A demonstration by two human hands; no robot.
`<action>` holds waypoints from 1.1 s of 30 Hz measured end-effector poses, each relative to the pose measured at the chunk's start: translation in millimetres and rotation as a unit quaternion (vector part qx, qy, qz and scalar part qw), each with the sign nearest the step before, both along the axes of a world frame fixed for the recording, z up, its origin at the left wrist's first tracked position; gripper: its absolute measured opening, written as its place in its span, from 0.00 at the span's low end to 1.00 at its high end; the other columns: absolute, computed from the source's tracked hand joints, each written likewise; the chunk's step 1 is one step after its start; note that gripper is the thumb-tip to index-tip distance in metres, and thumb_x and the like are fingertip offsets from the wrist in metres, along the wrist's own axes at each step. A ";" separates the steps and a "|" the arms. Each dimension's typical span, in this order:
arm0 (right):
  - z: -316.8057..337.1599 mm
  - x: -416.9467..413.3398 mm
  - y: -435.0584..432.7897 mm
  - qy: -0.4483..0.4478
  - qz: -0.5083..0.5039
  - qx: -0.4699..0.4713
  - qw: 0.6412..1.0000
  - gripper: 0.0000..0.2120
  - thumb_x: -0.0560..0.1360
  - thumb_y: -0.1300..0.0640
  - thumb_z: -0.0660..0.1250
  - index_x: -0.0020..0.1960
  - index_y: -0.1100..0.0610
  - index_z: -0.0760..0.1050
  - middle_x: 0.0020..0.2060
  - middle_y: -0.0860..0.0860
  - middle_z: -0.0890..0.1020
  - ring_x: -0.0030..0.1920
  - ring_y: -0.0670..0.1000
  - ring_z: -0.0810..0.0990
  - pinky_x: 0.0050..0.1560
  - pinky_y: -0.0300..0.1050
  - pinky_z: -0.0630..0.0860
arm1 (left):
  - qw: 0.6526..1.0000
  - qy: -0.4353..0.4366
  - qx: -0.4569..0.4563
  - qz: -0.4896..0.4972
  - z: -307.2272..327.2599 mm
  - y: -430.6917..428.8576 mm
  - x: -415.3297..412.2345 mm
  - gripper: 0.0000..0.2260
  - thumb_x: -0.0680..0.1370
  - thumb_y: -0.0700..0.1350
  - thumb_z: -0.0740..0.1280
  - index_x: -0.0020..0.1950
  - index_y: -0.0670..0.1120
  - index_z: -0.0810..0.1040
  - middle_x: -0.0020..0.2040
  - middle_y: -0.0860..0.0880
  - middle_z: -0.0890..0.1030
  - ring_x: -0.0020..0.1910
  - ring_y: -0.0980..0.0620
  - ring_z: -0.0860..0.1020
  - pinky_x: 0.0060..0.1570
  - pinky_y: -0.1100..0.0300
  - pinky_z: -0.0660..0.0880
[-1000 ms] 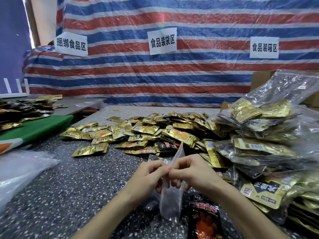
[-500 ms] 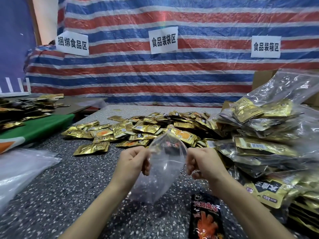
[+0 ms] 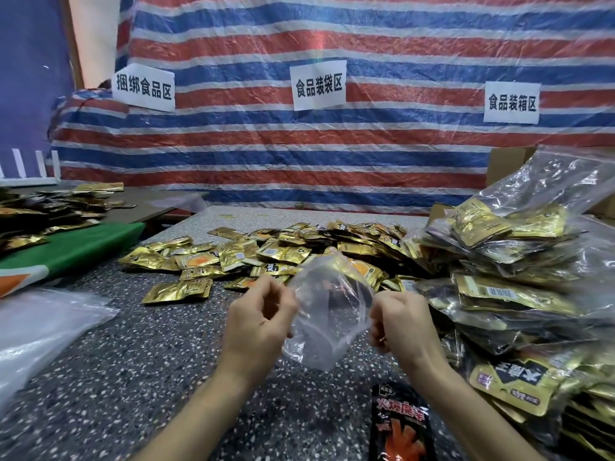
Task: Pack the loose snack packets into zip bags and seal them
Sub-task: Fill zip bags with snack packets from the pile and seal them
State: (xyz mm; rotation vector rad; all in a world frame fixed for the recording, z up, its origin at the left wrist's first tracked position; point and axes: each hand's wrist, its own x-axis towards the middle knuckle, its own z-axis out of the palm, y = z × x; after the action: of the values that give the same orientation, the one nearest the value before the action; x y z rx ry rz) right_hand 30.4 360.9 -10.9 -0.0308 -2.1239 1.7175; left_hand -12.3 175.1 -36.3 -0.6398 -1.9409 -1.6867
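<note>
While we hold a clear zip bag (image 3: pixel 327 314) above the near edge of the speckled table (image 3: pixel 133 361), our left hand (image 3: pixel 258 322) and right hand (image 3: pixel 404 322) each pinch one side of its mouth, fingers curled; loose gold packets (image 3: pixel 266 254) lie heaped toward the far edge

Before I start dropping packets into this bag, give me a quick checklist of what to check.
1. Left hand pinches one edge of the zip bag: ok.
2. Right hand pinches the opposite edge: ok.
3. Bag mouth pulled open: ok.
4. Zip track undamaged: cannot tell.
5. Loose gold packets lie just beyond the bag: ok.
6. A hand free for picking: not ok, both hold the bag.
</note>
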 end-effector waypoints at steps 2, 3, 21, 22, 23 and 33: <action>-2.1 0.1 -2.1 0.001 0.029 0.002 1.000 0.20 0.76 0.64 0.61 0.25 0.55 0.69 0.22 0.52 0.72 0.23 0.50 0.68 0.23 0.39 0.65 | 0.999 0.004 -0.020 -0.044 -0.1 4.2 5.2 0.11 0.79 0.35 0.66 0.45 0.50 0.70 0.38 0.41 0.80 0.29 0.39 0.76 0.25 0.43 0.74; -2.3 0.9 -3.3 0.003 0.046 0.006 0.999 0.21 0.77 0.66 0.61 0.26 0.55 0.70 0.22 0.52 0.72 0.23 0.50 0.68 0.22 0.40 0.66 | 0.998 0.007 -0.030 -0.056 -0.7 5.5 6.5 0.13 0.79 0.35 0.65 0.46 0.54 0.70 0.40 0.44 0.81 0.30 0.41 0.77 0.25 0.44 0.75; -36.7 -131.2 30.9 -0.108 -0.210 0.501 0.832 0.36 0.72 0.60 0.71 0.76 0.49 0.60 0.72 0.51 0.69 0.71 0.55 0.66 0.71 0.53 0.63 | 0.998 0.017 0.013 0.059 -3.7 2.3 -3.0 0.05 0.72 0.46 0.64 0.38 0.54 0.78 0.38 0.58 0.80 0.26 0.61 0.72 0.24 0.67 0.68; -37.6 -136.2 29.9 -0.116 -0.214 0.523 0.817 0.36 0.72 0.57 0.72 0.76 0.50 0.60 0.72 0.51 0.69 0.71 0.56 0.67 0.71 0.54 0.63 | 0.998 0.020 0.015 0.061 -4.4 2.4 -3.8 0.05 0.72 0.46 0.64 0.38 0.54 0.78 0.39 0.58 0.80 0.27 0.61 0.72 0.24 0.68 0.68; -36.4 -139.9 29.2 -0.121 -0.221 0.537 0.805 0.34 0.73 0.56 0.72 0.75 0.50 0.62 0.71 0.52 0.70 0.70 0.57 0.68 0.70 0.55 0.64 | 0.998 0.022 0.020 0.060 -4.7 2.3 -4.6 0.06 0.72 0.45 0.64 0.38 0.54 0.78 0.38 0.59 0.80 0.27 0.61 0.72 0.24 0.69 0.67; -17.3 -118.0 46.2 -0.065 -0.200 0.507 0.836 0.22 0.75 0.55 0.71 0.68 0.46 0.76 0.60 0.47 0.80 0.63 0.53 0.75 0.62 0.52 0.72 | 0.998 0.003 0.034 0.045 -4.5 4.4 -4.9 0.07 0.74 0.45 0.64 0.40 0.56 0.77 0.42 0.59 0.81 0.22 0.60 0.70 0.20 0.70 0.63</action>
State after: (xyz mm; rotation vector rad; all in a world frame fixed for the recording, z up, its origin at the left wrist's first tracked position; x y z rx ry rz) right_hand -87.5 407.0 -28.2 -0.2665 -2.6126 0.2388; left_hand -17.3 179.5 -40.8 -0.5230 -1.8707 -1.6847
